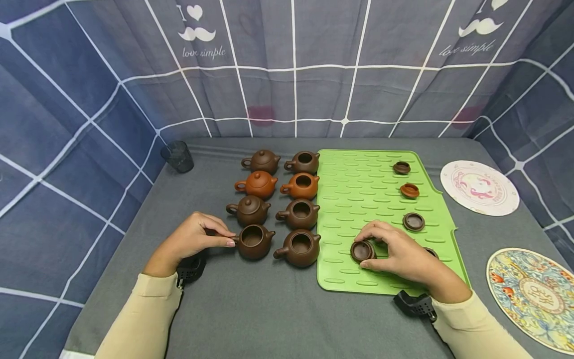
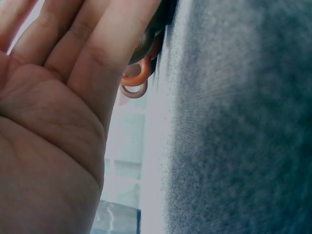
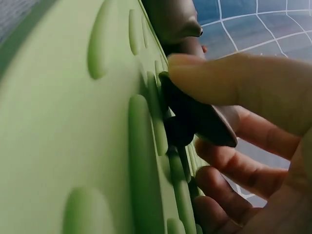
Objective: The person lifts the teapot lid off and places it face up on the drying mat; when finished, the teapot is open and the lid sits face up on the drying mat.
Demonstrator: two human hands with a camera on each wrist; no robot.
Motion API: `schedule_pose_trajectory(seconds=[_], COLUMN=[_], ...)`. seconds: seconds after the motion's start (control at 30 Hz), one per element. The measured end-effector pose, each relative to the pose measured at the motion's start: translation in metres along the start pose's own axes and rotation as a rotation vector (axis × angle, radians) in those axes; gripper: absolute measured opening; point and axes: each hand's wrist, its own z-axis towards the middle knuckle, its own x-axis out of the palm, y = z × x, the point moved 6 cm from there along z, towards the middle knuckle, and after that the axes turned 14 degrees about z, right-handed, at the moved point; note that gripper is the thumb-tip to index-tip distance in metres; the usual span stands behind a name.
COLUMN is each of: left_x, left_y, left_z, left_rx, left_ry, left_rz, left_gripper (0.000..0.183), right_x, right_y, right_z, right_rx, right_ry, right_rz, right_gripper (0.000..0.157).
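My left hand [image 1: 194, 240] pinches the handle of a brown lidless teapot [image 1: 256, 253] at the front of the left column, its spout facing right. In the left wrist view the palm [image 2: 46, 131] fills the left side and that teapot is hidden. With thumb and fingers my right hand [image 1: 401, 254] grips a dark brown teapot lid [image 1: 362, 251], hollow side up, low over the green mat [image 1: 341, 281]. The right wrist view shows the lid [image 3: 200, 114] between thumb and fingers, its knob toward the mat.
Behind the left teapot stand lidded teapots [image 1: 256, 184]; a column of lidless teapots [image 1: 301, 214] lines the mat's left edge. Several lids, including an orange one [image 1: 410, 190], lie along the mat's right side. A dark glass [image 1: 178, 157] stands back left, two round coasters [image 1: 480, 188] at right.
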Motion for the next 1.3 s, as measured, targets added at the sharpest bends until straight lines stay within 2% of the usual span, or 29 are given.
schedule_pose_trajectory(seconds=[0.17,0.47,0.7,0.93,1.03,1.17,1.3], left_x=[0.000,0.001,0.001,-0.004,-0.011,-0.026,-0.038], left_y=[-0.001,0.002,0.001,-0.006,-0.008,-0.012,-0.010], left_z=[0.000,-0.001,-0.001,0.002,0.002,0.003,0.010], left_rx=[0.008,-0.029,-0.014,0.018,0.036,0.042,0.003], left_ry=[0.000,0.005,-0.002,-0.004,-0.040,-0.132,-0.203], left_rz=[0.003,0.007,0.034,0.040,0.062,0.110,0.142], left_gripper=[0.015,0.017,0.018,0.018,0.022,0.028,0.030], right_x=[-0.002,-0.002,-0.005,-0.007,-0.010,-0.015,-0.015], right_y=[-0.002,0.000,0.002,0.008,0.011,0.019,0.030], right_z=[-0.001,-0.001,-0.002,0.001,0.006,0.018,0.040], right_rx=[0.013,0.018,0.009,-0.034,-0.060,-0.084,-0.090], right_ry=[-0.002,0.016,0.008,0.012,0.008,0.003,0.032], right_rz=[0.026,0.005,0.008,-0.055,-0.095,-0.162,-0.223], right_gripper=[0.048,0.053,0.053,0.050,0.045,0.038,0.033])
